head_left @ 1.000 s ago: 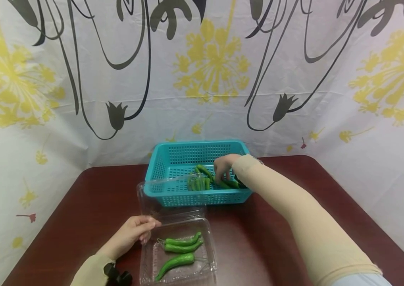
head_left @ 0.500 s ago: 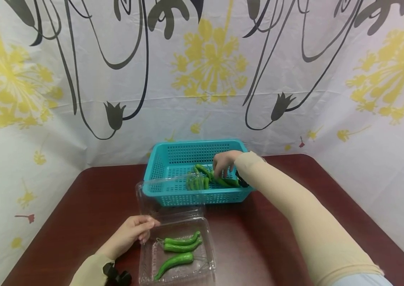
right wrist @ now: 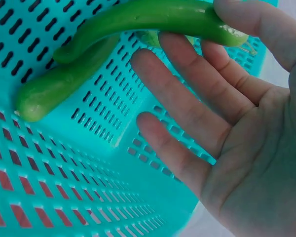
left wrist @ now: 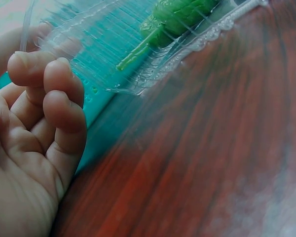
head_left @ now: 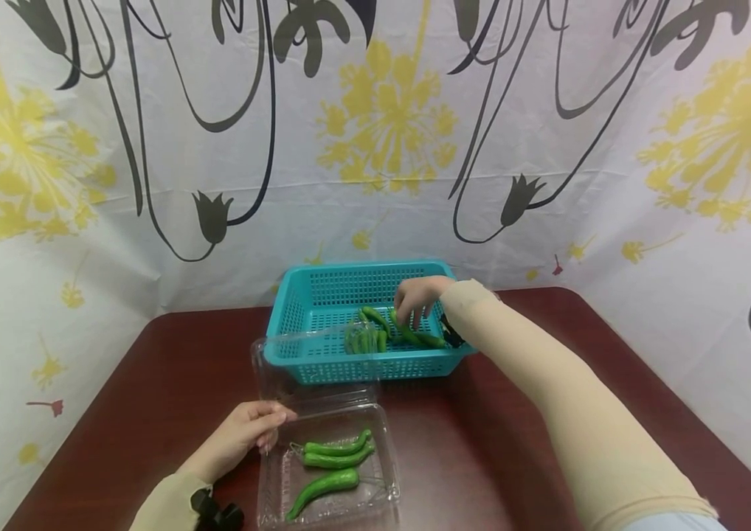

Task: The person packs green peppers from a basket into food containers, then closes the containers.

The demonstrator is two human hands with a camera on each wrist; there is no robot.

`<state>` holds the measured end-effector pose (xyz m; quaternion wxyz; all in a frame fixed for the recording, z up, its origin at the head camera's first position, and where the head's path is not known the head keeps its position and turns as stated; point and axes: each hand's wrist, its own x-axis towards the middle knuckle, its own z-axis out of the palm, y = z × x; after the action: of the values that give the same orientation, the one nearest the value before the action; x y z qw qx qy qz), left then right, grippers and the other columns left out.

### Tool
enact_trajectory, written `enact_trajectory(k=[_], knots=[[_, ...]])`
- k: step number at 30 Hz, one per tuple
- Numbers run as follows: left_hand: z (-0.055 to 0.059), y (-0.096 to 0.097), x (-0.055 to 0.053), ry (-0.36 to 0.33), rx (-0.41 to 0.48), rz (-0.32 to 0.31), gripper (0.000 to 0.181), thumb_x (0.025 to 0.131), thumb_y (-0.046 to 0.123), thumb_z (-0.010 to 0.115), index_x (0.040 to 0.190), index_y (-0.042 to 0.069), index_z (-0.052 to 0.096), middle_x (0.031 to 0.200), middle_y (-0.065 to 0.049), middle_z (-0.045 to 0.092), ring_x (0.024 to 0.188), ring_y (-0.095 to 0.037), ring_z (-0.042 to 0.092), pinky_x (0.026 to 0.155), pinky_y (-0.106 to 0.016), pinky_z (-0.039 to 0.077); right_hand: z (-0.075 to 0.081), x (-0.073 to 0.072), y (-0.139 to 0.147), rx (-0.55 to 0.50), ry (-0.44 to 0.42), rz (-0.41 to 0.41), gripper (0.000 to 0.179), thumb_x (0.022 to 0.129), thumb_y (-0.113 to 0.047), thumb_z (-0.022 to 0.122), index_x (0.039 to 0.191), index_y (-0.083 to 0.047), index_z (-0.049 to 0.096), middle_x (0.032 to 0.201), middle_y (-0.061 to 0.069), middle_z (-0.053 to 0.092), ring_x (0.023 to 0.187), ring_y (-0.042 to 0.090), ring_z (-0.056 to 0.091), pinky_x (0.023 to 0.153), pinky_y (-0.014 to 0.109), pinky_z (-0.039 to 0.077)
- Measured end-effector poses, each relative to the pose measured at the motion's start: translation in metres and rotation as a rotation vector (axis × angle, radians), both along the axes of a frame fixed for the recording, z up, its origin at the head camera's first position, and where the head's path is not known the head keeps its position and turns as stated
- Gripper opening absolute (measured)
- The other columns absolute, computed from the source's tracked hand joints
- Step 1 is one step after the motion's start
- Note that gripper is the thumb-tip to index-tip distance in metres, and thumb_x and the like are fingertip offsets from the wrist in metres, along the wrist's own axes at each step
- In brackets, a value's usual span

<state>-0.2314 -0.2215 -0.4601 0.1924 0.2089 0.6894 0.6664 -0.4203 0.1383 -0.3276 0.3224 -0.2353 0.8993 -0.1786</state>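
Note:
In the head view my left hand (head_left: 243, 436) pinches the left edge of a clear plastic clamshell box (head_left: 381, 509), near its fold. The lid stands raised at the back, and 3 green chili peppers (head_left: 325, 493) lie in the base. The left wrist view shows the left fingers (left wrist: 64, 111) curled at the clear plastic. Over the turquoise basket (head_left: 349, 373), my right hand (head_left: 418, 296) holds a green chili pepper (right wrist: 148, 19) by one end between thumb and fingertips. Another green pepper (right wrist: 64, 81) lies just below it in the basket.
Several more green peppers (head_left: 367, 339) lie in the basket, partly seen through the clear lid. The basket stands at the back of the dark red wooden table (head_left: 203, 369), against a patterned white cloth (head_left: 269, 273).
My right hand has shifted slightly up, and more of the green pepper shows below its fingers. The left hand and the box stay in place.

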Motion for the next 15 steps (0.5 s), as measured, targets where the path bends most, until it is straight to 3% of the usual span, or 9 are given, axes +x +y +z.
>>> enact_trajectory(k=[10,15], knots=[[0.002,0.001,0.0,-0.006,-0.024,0.006,0.033,0.102,0.014,0.05,0.113,-0.014,0.062,0.057,0.008,0.046,0.055,-0.005,0.047,0.056,-0.024,0.047,0.009,0.0,0.005,-0.072,-0.018,-0.007,0.011,0.092,-0.018,0.063,0.087,-0.009,0.065,0.097,0.009,0.068,0.093,0.03,0.068,0.088,0.048,0.05],[0.001,0.001,0.001,-0.015,-0.014,-0.001,0.031,0.102,0.015,0.05,0.113,-0.012,0.063,0.057,0.007,0.046,0.055,-0.005,0.047,0.056,-0.024,0.047,0.019,0.007,0.008,-0.107,-0.016,-0.041,0.008,0.092,-0.016,0.062,0.092,-0.008,0.062,0.097,0.01,0.066,0.091,0.032,0.068,0.081,0.045,0.052]])
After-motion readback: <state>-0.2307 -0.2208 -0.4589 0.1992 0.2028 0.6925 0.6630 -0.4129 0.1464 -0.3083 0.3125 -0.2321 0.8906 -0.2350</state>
